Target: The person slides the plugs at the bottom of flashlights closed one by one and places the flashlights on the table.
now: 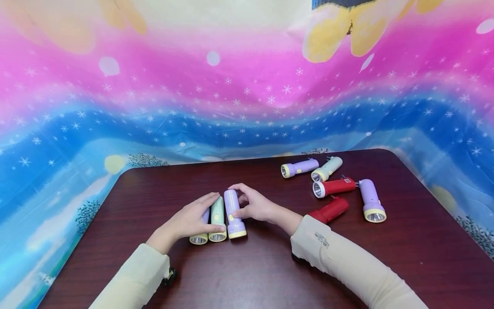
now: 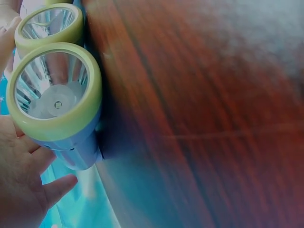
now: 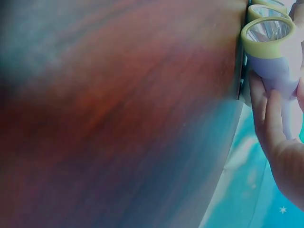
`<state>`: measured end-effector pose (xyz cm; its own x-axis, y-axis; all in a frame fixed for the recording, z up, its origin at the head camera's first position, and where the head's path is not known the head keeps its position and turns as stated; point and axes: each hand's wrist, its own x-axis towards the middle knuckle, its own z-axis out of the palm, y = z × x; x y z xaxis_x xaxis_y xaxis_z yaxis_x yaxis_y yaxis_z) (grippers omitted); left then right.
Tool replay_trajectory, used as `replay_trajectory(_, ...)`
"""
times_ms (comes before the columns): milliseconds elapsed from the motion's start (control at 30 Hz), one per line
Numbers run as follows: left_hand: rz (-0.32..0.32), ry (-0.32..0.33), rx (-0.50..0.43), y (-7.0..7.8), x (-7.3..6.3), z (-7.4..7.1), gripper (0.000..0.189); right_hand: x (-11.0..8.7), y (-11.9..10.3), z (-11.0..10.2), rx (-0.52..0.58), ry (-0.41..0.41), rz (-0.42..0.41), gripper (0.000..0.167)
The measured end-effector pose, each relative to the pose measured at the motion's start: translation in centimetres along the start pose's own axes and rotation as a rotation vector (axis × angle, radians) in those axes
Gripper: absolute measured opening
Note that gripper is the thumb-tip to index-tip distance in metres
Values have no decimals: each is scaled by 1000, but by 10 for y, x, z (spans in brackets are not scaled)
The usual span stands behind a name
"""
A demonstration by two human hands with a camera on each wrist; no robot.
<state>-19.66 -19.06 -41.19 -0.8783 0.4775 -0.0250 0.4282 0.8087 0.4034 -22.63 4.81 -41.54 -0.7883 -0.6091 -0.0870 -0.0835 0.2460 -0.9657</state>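
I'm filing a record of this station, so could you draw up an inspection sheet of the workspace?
Surface: dark wood-grain table.
Job's things: left purple flashlight, green flashlight and held purple flashlight, side by side, lenses toward the person.
Clutter: at right, far purple flashlight, pale green flashlight, white-rimmed red flashlight, partly hidden red flashlight, rightmost purple flashlight.
Hands: left hand extends across the first two; right hand grips the third.
Cables: nothing seen.
Surroundings: pink-and-blue snowflake backdrop.

The reddish-brown surface (image 1: pixel 254 274) carries three flashlights (image 1: pixel 217 217) toward its nine o'clock and, between one and three, two red flashlights (image 1: pixel 335 187), two purple flashlights (image 1: pixel 371 195), a green flashlight (image 1: pixel 329 168)
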Motion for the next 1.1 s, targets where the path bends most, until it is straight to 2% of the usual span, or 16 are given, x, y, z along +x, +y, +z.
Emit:
replay_trajectory(433,34,0,-3,-1,2,0,103,8,-1,2,31,36,124,67)
replay_trajectory(767,49,1,-2,-1,3,1,102,14,1,-3,-98,16,125,63)
replay_trajectory(1100,39,-18,-2,-2,4,-1,103,16,2,-6,-159,20,135,62)
